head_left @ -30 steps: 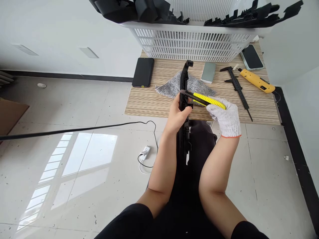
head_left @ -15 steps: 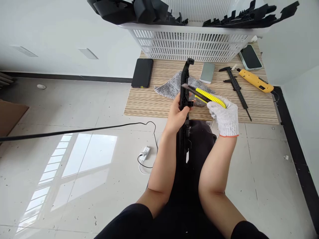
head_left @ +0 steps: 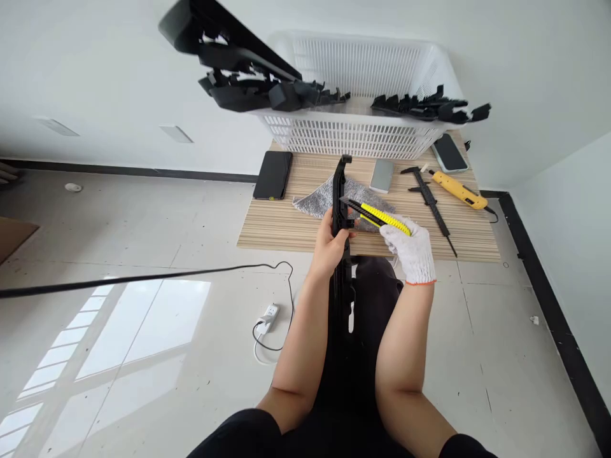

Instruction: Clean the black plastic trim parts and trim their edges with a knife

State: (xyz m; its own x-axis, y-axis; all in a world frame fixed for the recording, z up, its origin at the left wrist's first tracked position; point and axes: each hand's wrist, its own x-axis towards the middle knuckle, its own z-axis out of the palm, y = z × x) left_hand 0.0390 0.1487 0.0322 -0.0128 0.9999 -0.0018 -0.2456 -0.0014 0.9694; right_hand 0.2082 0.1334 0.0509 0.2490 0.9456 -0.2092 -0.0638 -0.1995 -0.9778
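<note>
From here I count 1 counter (head_left: 272, 230) carrying 1 white basket (head_left: 353, 137). The left hand (head_left: 330, 245) grips 1 long black part (head_left: 338, 213) over the counter's near edge; the gloved right hand (head_left: 410, 251) clasps 1 yellow knife (head_left: 384, 218).

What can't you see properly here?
In the head view:
Knife: its back end, hidden by the gloved right hand.
Black strip: a bit covered by the left hand.
Cloth: its middle, behind the strip.
Caliper: any markings, too small.
Cord: far end, cut off by the left edge.
</note>
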